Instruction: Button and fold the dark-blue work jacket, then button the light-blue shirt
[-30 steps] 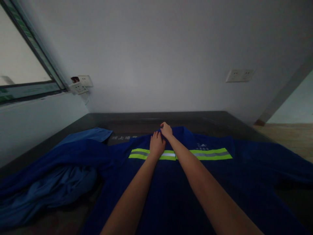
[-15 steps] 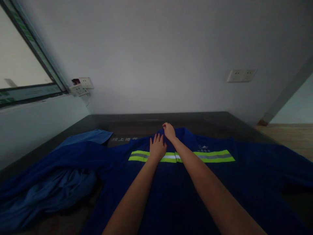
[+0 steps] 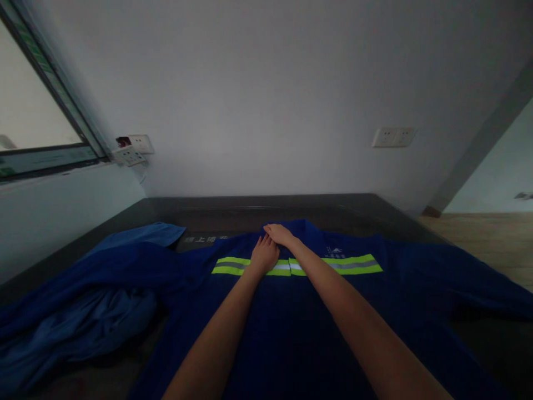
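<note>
A dark blue work jacket (image 3: 308,328) with a yellow-green and silver reflective strip (image 3: 353,265) across the chest lies spread front up, sleeves out to both sides. My left hand (image 3: 265,254) rests flat on its chest, over the strip, with fingers stretched toward the collar. My right hand (image 3: 280,234) is at the left half of the collar (image 3: 306,226), fingers bent and pressed together on the cloth edge. Its fingertips meet those of my left hand. The fabric under both hands is hidden.
Lighter blue crumpled clothing (image 3: 100,322) lies at the left, partly beneath the jacket's sleeve. The dark table (image 3: 353,208) reaches back to a pale wall with sockets (image 3: 393,137). A window (image 3: 41,155) is at the left, wooden floor (image 3: 491,230) at the right.
My right hand has come down and left onto the collar, close to my left hand's fingers. My left hand stays on the chest, its fingers less spread. The view has shifted slightly right.
</note>
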Action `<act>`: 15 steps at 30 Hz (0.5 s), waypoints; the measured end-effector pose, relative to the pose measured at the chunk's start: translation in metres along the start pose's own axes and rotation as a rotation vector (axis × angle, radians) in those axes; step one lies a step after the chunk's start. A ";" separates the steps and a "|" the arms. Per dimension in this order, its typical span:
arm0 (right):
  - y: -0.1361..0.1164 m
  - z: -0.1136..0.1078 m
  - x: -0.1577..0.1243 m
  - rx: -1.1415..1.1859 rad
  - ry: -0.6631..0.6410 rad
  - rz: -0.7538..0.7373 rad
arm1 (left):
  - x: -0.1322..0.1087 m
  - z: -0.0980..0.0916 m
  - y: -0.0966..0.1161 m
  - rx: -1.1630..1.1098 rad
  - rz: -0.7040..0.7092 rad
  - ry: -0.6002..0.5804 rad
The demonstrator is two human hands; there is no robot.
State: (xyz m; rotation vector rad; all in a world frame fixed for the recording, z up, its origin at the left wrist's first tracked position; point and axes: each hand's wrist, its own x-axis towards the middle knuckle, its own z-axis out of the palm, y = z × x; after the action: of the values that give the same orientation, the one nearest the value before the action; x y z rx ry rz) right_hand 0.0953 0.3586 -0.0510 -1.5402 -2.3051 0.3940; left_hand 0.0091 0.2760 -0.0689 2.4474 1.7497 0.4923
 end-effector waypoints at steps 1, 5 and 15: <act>0.000 0.001 0.000 -0.007 -0.010 0.016 | 0.000 -0.001 -0.001 -0.054 -0.001 0.016; 0.000 0.003 -0.001 -0.031 -0.018 0.047 | 0.001 -0.006 -0.010 -0.331 -0.151 0.221; -0.017 0.028 -0.031 -0.128 0.095 0.013 | 0.009 -0.013 -0.027 -0.357 -0.385 0.472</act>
State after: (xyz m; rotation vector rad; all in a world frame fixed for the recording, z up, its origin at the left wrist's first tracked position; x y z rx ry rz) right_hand 0.0809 0.3223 -0.0732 -1.5975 -2.2871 0.1753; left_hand -0.0171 0.2920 -0.0618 1.7890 2.0071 1.2789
